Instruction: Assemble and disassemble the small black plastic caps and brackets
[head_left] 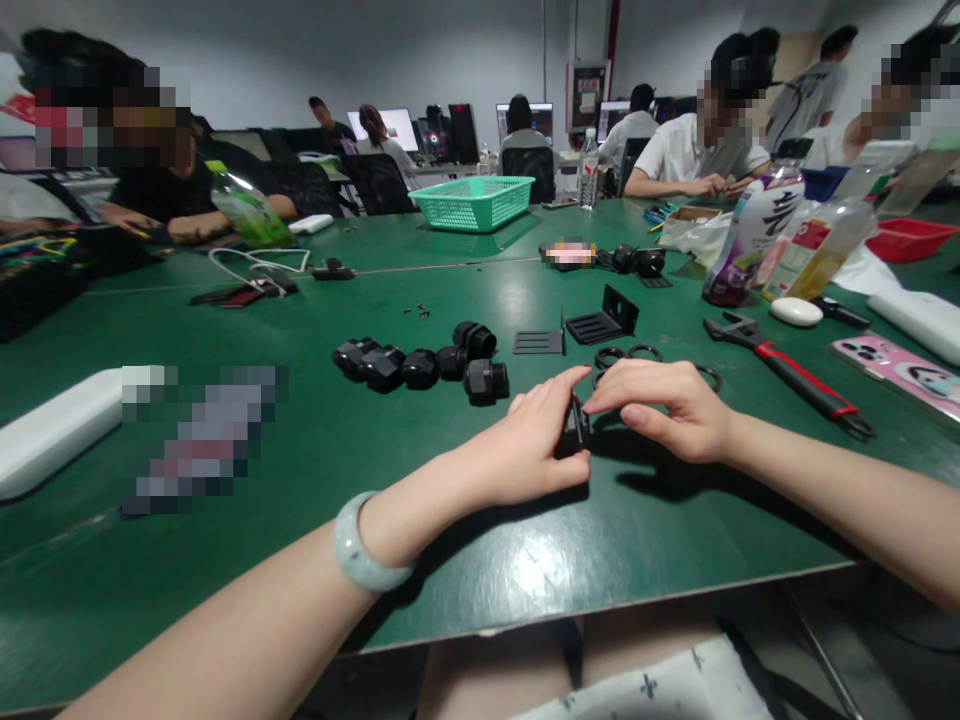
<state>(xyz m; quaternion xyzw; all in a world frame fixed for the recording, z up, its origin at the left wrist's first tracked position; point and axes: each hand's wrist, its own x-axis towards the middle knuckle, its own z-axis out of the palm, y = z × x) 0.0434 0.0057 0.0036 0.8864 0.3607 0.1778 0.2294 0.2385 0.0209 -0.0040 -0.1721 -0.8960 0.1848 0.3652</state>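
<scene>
My left hand [536,440] grips a black cable gland part [576,428] between thumb and fingers, low over the green table. Fingertips of my right hand [667,405] reach the part's right side; whether they touch it I cannot tell. Its thumb stands apart, with nothing seen between thumb and fingers. Behind the right hand lie several black rings [646,352], partly hidden. To the left of my hands sits a cluster of black cable glands [384,367]. Beyond are two black slotted brackets, one flat-looking bracket [538,342] and one upright bracket [611,318].
An adjustable wrench [799,375] with red-black handle lies right, near a pink phone [900,375]. Drink bottles [817,250] stand behind it. A green basket [476,207] is at the back. A white case [67,425] lies left. Other people sit around the table.
</scene>
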